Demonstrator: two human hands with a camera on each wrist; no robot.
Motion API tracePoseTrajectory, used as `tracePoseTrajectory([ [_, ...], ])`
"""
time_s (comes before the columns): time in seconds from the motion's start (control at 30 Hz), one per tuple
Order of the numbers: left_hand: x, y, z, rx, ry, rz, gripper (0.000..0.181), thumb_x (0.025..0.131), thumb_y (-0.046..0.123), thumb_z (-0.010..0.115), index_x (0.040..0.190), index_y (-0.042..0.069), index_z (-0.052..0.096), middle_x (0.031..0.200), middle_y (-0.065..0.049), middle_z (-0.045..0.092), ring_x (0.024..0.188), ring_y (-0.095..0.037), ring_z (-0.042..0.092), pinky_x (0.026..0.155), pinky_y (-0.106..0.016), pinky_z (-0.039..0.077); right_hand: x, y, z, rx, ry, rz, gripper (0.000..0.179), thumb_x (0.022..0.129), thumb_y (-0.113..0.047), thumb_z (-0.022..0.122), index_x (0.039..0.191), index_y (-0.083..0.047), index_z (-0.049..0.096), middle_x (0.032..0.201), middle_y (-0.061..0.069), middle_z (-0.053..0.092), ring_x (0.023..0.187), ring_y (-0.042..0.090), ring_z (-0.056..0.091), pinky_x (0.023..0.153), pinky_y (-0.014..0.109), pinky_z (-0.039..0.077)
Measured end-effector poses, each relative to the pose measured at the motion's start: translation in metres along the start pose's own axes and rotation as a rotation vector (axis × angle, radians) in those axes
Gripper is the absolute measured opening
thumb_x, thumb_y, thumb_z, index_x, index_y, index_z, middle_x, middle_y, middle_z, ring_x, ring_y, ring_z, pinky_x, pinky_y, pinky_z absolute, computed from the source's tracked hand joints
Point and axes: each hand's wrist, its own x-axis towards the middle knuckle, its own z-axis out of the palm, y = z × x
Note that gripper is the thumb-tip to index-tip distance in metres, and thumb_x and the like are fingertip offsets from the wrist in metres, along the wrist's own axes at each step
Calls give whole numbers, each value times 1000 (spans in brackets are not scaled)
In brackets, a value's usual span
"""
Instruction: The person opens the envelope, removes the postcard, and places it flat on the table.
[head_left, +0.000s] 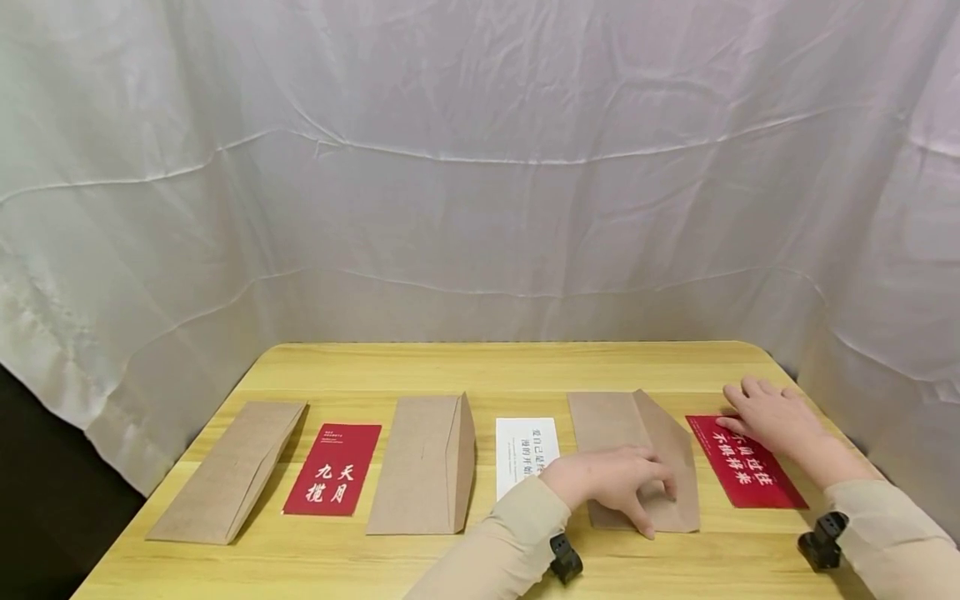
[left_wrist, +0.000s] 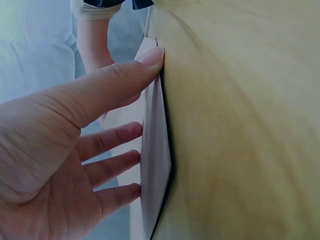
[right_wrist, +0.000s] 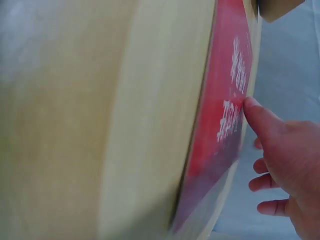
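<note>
A brown paper envelope [head_left: 603, 417] lies right of the middle of the table, its flap raised on the right side. My left hand [head_left: 611, 482] is over its near half, fingers spread and gently bent. In the left wrist view the thumb [left_wrist: 150, 57] touches the envelope's edge, and the other fingertips meet its surface. On the far right is a red card [head_left: 750, 479] with white characters. My right hand [head_left: 776, 425] covers its upper right part, fingers loosely extended; in the right wrist view the thumb [right_wrist: 262, 120] rests at the card's edge.
A white card [head_left: 517, 446] with dark characters lies left of that envelope, partly behind the left hand. Farther left are a second envelope [head_left: 416, 467], another red card [head_left: 333, 467] and a third envelope [head_left: 232, 467]. A pale curtain [head_left: 480, 217] hangs around the wooden table [head_left: 480, 367].
</note>
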Motion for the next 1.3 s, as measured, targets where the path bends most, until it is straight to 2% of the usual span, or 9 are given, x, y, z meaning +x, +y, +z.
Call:
tracePoseTrajectory([
  [0.23, 1, 2, 0, -2, 5, -17, 49, 76, 50, 79, 119, 36, 61, 117, 20, 52, 108, 6, 45, 90, -5, 34, 0, -5, -4, 17, -44, 29, 37, 85, -37, 71, 91, -10, 46, 77, 7, 42, 70, 26, 48, 56, 36, 30],
  [0.43, -5, 7, -2, 26, 26, -53, 46, 78, 53, 76, 118, 38, 60, 114, 20, 51, 108, 4, 45, 87, -7, 36, 0, -4, -6, 33, -58, 46, 36, 86, -36, 70, 94, -7, 49, 81, 11, 47, 75, 32, 52, 59, 44, 38],
  [0.6, -15, 10, -8, 111, 75, -53, 42, 84, 56, 68, 121, 38, 59, 120, 20, 52, 113, 4, 47, 100, -12, 36, 0, -5, -16, 60, -75, 72, 35, 89, -34, 66, 102, -5, 52, 88, 15, 53, 82, 34, 54, 64, 50, 43],
  [0.7, -26, 13, -13, 164, 106, -62, 41, 87, 58, 62, 123, 38, 58, 125, 20, 52, 121, 1, 47, 109, -21, 36, -1, -7, -24, 74, -96, 86, 40, 91, -36, 64, 110, -3, 55, 96, 19, 56, 88, 36, 55, 69, 53, 45],
  [0.8, -40, 16, -19, 207, 130, -77, 41, 89, 61, 58, 123, 39, 58, 130, 20, 52, 128, -2, 46, 112, -29, 36, -1, -11, -32, 89, -99, 96, 46, 91, -36, 64, 120, 0, 56, 107, 24, 58, 96, 41, 55, 77, 59, 46],
  [0.97, -64, 15, -22, 276, 189, -57, 38, 91, 60, 56, 122, 38, 59, 129, 18, 54, 127, -3, 49, 109, -29, 40, -2, -23, -48, 126, -81, 107, 47, 89, -34, 67, 122, 0, 59, 115, 27, 59, 104, 45, 54, 85, 65, 43],
  [1.13, -91, 6, -25, 273, 251, -52, 36, 92, 56, 57, 121, 35, 60, 130, 15, 56, 128, -6, 50, 109, -31, 41, -4, -40, -65, 148, -67, 121, 48, 88, -33, 67, 122, -1, 60, 118, 29, 60, 110, 49, 53, 90, 68, 40],
  [1.3, -120, -5, -30, 229, 298, -91, 36, 91, 53, 60, 121, 31, 61, 131, 11, 57, 128, -10, 52, 111, -43, 41, -4, -60, -77, 173, -40, 102, 46, 90, -32, 66, 122, -1, 60, 119, 27, 61, 112, 49, 53, 89, 69, 39],
])
